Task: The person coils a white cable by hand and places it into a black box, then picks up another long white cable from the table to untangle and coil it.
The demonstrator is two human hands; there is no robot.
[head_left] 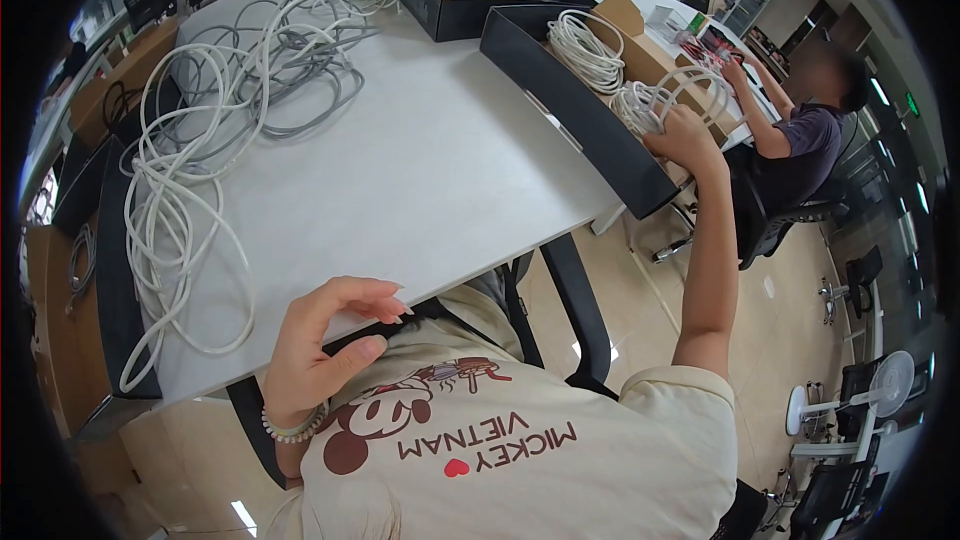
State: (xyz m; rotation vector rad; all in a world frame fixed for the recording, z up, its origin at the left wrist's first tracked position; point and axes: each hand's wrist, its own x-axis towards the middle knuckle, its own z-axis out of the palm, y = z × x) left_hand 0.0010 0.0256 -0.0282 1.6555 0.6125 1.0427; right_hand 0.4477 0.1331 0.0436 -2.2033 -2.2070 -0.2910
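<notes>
My right hand [688, 143] reaches into a long black-sided cardboard box [570, 120] at the right of the table. Its fingers are closed around a coiled white cable [640, 108], with some loops standing up past the fingers. Behind it in the same box lies another white cable bundle [585, 52]. My left hand [335, 340] hovers at the table's front edge, fingers apart and slightly curled, holding nothing. Loose white cables [180, 230] and grey cables [320, 80] sprawl in a tangle on the left of the white table [420, 170].
Another black box [430, 10] with dark cables stands at the back. At the left edge are more boxes, one holding a small grey cable coil [84, 260]. A co-worker [810, 140] sits at the far right. A white fan [888, 383] stands lower right.
</notes>
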